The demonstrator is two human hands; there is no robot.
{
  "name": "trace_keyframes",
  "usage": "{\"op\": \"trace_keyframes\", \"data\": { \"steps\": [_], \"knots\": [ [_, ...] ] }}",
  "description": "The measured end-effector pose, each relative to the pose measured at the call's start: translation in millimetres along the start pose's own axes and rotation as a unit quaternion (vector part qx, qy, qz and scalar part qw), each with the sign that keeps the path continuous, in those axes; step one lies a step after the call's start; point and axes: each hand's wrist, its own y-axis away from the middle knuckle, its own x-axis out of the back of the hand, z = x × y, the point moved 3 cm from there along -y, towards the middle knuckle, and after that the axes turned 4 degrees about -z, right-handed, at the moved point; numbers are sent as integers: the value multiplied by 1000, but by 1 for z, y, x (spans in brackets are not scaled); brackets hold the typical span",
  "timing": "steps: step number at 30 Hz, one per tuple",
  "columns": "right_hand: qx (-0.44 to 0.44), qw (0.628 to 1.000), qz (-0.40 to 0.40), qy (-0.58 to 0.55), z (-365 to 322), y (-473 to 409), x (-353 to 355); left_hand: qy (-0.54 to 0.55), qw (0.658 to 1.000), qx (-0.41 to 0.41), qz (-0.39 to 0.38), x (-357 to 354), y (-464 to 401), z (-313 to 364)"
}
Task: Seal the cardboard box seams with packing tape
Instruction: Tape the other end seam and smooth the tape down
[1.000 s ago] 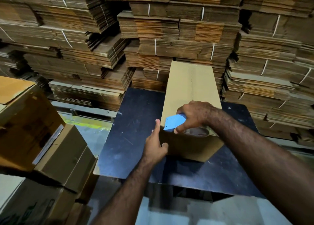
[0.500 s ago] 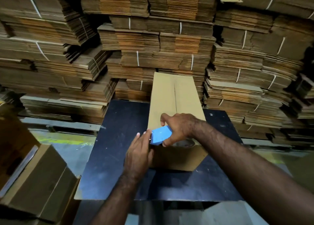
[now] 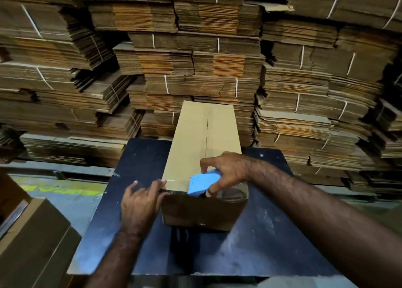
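Note:
A long closed cardboard box (image 3: 195, 139) lies lengthwise on a dark blue table (image 3: 267, 233), its centre seam running away from me. My right hand (image 3: 228, 170) grips a blue tape dispenser (image 3: 202, 183) with a roll of clear tape (image 3: 232, 195) at the box's near end, on its right half. My left hand (image 3: 141, 202) presses its fingertips on the box's near left corner, where a strip of clear tape glints along the near edge.
Strapped bundles of flattened cardboard (image 3: 195, 65) are stacked high behind and beside the table. Assembled brown boxes (image 3: 34, 244) stand at the lower left. A grey floor with a yellow marking (image 3: 61, 188) shows left of the table.
My left hand has moved up from the box's near side onto its top left corner. The dispenser has shifted right along the near edge. My view has tilted up.

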Motion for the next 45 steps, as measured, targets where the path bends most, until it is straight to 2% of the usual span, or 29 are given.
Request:
{"op": "trace_keyframes", "data": {
  "steps": [6, 12, 18, 23, 30, 33, 35, 41, 45],
  "knots": [
    [15, 999, 8, 38, -3, -9, -4, -45, 999, -29, -8, 6, -6, 15],
    [16, 999, -9, 27, 1, -18, -6, -12, 994, -98, -50, -18, -13, 41],
    [41, 999, -7, 20, 11, -16, -3, -43, 991, -129, -23, -24, -8, 25],
    [14, 999, -4, 34, 48, 0, -3, -58, 990, -120, -52, -21, -18, 17],
    [-2, 998, -21, 52, 38, -11, 0, -71, 989, -82, -104, -21, -29, 36],
    [-13, 998, -27, 52, 38, -13, 0, -44, 986, -127, -94, -22, -31, 68],
    [-18, 998, -29, 55, 38, -13, -1, -5, 988, -130, -87, -25, -32, 79],
    [-9, 996, -8, 89, 50, 3, -1, -16, 983, -169, -64, -35, -27, 62],
    [-33, 998, -13, 57, 78, 26, -8, -4, 985, -164, -52, -38, -29, 60]
  ]
}}
